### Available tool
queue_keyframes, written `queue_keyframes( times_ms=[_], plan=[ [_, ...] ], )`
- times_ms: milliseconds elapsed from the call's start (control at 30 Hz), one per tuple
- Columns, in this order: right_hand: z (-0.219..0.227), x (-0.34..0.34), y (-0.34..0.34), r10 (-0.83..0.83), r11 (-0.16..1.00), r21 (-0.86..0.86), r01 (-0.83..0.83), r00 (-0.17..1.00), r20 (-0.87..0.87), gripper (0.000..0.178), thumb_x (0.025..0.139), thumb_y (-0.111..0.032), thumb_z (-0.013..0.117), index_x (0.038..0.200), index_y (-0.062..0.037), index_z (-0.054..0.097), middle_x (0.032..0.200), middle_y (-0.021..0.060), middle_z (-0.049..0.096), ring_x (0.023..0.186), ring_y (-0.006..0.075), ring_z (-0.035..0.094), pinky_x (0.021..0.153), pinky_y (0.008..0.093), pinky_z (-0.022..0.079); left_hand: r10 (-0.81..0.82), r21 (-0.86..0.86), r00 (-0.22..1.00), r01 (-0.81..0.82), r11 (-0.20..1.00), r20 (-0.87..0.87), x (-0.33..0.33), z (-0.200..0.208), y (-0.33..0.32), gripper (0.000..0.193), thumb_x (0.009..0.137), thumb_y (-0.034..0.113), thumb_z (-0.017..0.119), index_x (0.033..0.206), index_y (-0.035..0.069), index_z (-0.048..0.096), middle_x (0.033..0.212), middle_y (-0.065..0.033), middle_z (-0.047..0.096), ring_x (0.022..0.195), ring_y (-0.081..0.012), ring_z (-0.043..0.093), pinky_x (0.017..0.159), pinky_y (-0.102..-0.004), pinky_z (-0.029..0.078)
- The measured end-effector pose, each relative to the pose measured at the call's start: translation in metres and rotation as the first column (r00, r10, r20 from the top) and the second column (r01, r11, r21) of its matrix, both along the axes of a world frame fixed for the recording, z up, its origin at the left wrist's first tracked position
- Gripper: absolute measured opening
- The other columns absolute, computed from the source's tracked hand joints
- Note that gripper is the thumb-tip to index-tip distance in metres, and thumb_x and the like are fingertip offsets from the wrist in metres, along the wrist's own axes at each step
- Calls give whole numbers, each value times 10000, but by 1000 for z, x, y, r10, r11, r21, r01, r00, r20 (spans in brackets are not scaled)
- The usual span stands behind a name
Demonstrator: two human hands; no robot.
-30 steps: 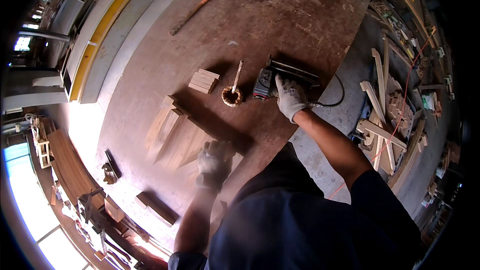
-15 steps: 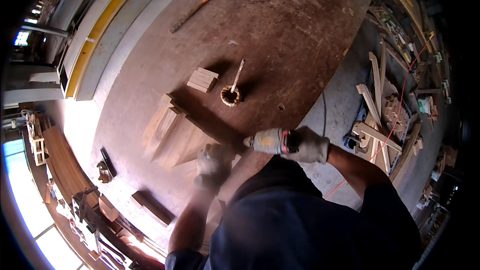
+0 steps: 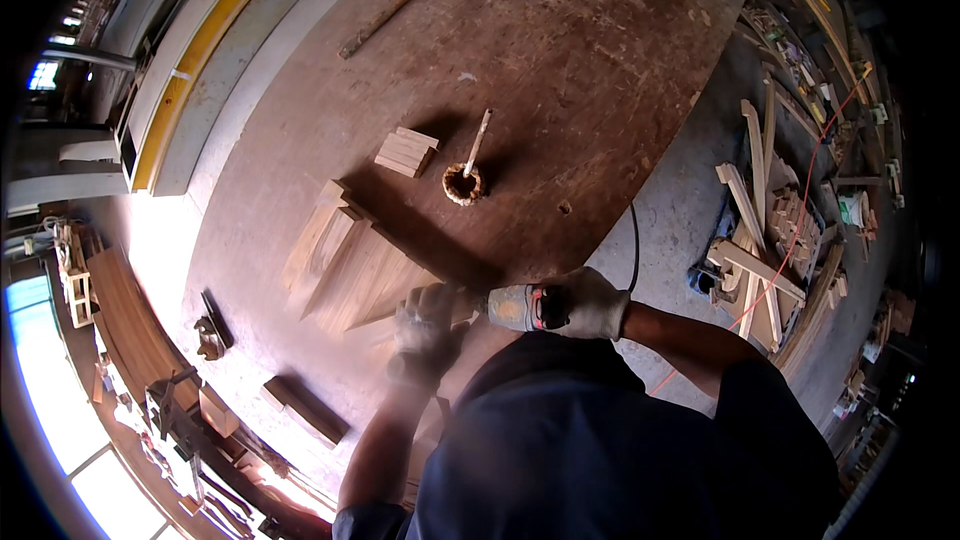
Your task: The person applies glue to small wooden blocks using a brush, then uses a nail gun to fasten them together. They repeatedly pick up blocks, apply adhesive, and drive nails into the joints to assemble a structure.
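My gloved right hand [image 3: 592, 304] is wrapped around a power tool [image 3: 515, 308] with a worn grey metal nose and a black and red body; whether it is a drill or a grinder I cannot tell. Its nose points left, close to my left hand. My gloved left hand [image 3: 425, 325] has its fingers curled over a small wooden piece [image 3: 462, 306], mostly hidden by the glove and blurred. Just beyond the left hand lie several light-brown wooden boards [image 3: 360, 275] with pointed ends, side by side on the worktable [image 3: 560, 90].
Farther off stand a small stack of wood blocks [image 3: 406, 151] and a round pot [image 3: 462, 184] with a stick in it. A hammer [image 3: 385, 18] lies at the back. At left are a hand plane [image 3: 212, 330] and a wood block [image 3: 304, 412]. Scrap wood [image 3: 755, 250] fills the right.
My right hand and the power tool have moved slightly left, bringing the nose nearer my left hand. The left hand has stayed nearly in place.
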State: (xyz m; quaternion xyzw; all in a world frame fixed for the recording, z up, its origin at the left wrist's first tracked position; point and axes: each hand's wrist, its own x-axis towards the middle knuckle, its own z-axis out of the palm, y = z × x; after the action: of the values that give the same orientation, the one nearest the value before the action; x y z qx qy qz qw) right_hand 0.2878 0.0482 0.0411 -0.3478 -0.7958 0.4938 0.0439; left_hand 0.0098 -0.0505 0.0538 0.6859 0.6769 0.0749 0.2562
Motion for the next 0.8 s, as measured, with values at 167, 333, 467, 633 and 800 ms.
queue_keyframes(
  times_ms=[167, 333, 467, 633, 800],
  plan=[
    [7, -2, 1, -20, 1000, -8, 20, 998, 68, 343, 905, -391, 769, 1133, -135, 743, 1023, 160, 781, 987, 377, 749, 878, 486, 595, -23, -6, 999, 23, 1000, -33, 1, -3, 1, 512, 808, 179, 816, 1292, 70, 689, 1226, -163, 707, 1172, -398, 615, 997, -504, 513],
    [5, -1, 1, -17, 1000, -3, 17, 998, 64, 325, 905, -423, 774, 1030, -127, 728, 995, 152, 780, 968, 377, 749, 860, 486, 594, -33, 59, 999, 33, 998, -9, -2, -9, 2, 450, 812, 174, 801, 1236, 54, 707, 1169, -166, 722, 1120, -397, 637, 948, -499, 541],
    [11, -1, 1, -14, 1000, 7, 14, 999, 50, 325, 914, -427, 767, 1025, -125, 728, 998, 146, 778, 972, 374, 746, 861, 475, 595, -56, 27, 998, 56, 998, -11, -2, -6, 6, 448, 804, 177, 802, 1223, 51, 706, 1162, -170, 718, 1113, -396, 637, 944, -501, 542],
    [13, -3, 0, -10, 1000, -5, 10, 999, 37, 327, 927, -414, 746, 1090, -131, 738, 1020, 140, 780, 995, 371, 745, 879, 468, 593, -71, 18, 997, 71, 997, -27, -4, -13, 4, 461, 795, 177, 802, 1228, 52, 699, 1170, -175, 709, 1115, -396, 633, 943, -501, 541],
    [12, -3, 0, -23, 1000, -6, 23, 999, 45, 338, 922, -414, 740, 1117, -139, 744, 1035, 145, 781, 1008, 369, 745, 891, 466, 591, -95, 10, 995, 96, 995, -22, -4, -11, 6, 465, 790, 177, 805, 1224, 49, 699, 1163, -176, 708, 1113, -394, 634, 941, -502, 542]
  ],
)
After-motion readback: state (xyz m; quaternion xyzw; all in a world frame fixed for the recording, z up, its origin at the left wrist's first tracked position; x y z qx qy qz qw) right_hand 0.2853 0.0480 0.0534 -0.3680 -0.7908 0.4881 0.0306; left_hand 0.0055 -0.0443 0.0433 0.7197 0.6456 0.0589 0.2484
